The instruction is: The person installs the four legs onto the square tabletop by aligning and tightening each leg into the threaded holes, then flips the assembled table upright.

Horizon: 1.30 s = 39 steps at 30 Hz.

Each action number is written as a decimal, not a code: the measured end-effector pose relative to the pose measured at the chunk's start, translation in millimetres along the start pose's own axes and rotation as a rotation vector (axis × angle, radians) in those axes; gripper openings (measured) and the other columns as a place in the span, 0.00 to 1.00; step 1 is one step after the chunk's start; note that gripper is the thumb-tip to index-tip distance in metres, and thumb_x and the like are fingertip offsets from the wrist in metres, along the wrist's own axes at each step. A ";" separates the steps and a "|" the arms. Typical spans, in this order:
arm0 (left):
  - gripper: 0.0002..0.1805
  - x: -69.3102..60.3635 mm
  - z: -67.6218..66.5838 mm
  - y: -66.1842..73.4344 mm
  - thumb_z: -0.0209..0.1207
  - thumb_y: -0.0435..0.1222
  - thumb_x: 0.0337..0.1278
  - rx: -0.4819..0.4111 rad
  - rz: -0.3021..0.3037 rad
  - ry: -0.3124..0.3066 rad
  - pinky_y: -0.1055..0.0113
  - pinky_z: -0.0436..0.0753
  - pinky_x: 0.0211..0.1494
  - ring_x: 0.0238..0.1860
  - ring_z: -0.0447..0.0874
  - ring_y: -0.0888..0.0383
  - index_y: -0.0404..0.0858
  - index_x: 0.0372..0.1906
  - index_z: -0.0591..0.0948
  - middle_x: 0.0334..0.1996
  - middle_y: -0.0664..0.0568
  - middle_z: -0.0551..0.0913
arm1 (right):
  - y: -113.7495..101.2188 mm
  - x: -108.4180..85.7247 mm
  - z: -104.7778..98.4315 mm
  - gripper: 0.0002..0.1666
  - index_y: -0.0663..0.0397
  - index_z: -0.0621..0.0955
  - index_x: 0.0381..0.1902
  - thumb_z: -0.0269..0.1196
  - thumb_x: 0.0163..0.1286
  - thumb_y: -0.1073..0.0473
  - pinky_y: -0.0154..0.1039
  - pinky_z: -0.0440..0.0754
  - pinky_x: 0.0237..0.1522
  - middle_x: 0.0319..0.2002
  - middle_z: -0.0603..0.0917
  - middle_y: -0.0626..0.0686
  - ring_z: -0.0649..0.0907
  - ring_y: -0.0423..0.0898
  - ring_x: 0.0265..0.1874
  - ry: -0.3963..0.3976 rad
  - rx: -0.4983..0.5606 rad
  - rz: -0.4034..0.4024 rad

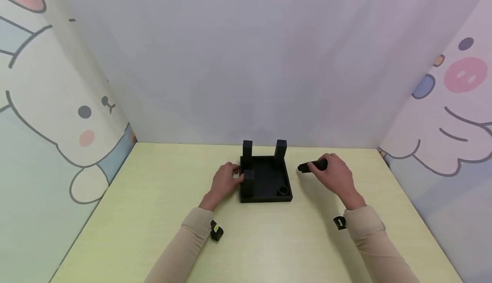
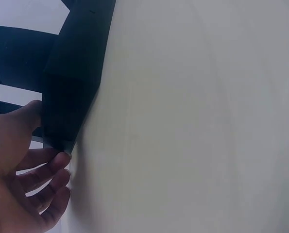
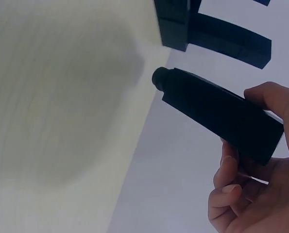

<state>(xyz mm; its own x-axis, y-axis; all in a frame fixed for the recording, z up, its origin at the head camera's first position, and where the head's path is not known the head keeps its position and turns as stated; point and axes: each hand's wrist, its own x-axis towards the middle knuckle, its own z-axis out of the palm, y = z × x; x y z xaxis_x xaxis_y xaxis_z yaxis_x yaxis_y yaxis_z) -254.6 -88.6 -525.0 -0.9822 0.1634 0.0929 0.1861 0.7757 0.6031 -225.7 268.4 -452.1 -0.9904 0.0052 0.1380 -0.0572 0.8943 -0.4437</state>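
Note:
A black square base (image 1: 266, 173) with a raised rim lies on the table, like a small table turned upside down. Three black posts stand up from its corners: back left (image 1: 247, 149), back right (image 1: 281, 148) and front left (image 1: 249, 180). At the front right corner is a round socket (image 1: 283, 190). My left hand (image 1: 224, 181) pinches the base's left edge between thumb and fingers, as the left wrist view shows. To the right of the base, my right hand (image 1: 338, 175) holds a loose black table leg (image 3: 217, 110) above the tabletop, its round peg end (image 3: 161, 79) pointing toward the base.
The pale wooden tabletop (image 1: 161, 189) extends around the base. A plain pale wall (image 1: 246, 69) rises behind its back edge, and cartoon-printed side walls (image 1: 57, 103) flank it. Small black devices (image 1: 216, 231) sit by both wrists.

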 end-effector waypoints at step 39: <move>0.15 -2.6 -1.7 -0.2 0.65 0.42 0.63 0.021 -0.003 0.021 0.60 0.77 0.41 0.37 0.77 0.53 0.34 0.45 0.87 0.37 0.46 0.84 | -72.4 -0.7 -14.5 0.16 0.43 0.78 0.27 0.70 0.63 0.43 0.36 0.72 0.31 0.29 0.78 0.44 0.74 0.39 0.27 -0.277 -0.065 -0.387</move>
<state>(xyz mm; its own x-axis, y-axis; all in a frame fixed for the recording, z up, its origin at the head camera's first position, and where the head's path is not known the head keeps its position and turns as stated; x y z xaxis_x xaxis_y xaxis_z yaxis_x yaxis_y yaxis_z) -252.1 -90.2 -524.0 -0.9830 0.1484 0.1079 0.1834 0.7886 0.5869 -219.1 210.1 -407.2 -0.8946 -0.4453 0.0374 -0.4293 0.8331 -0.3487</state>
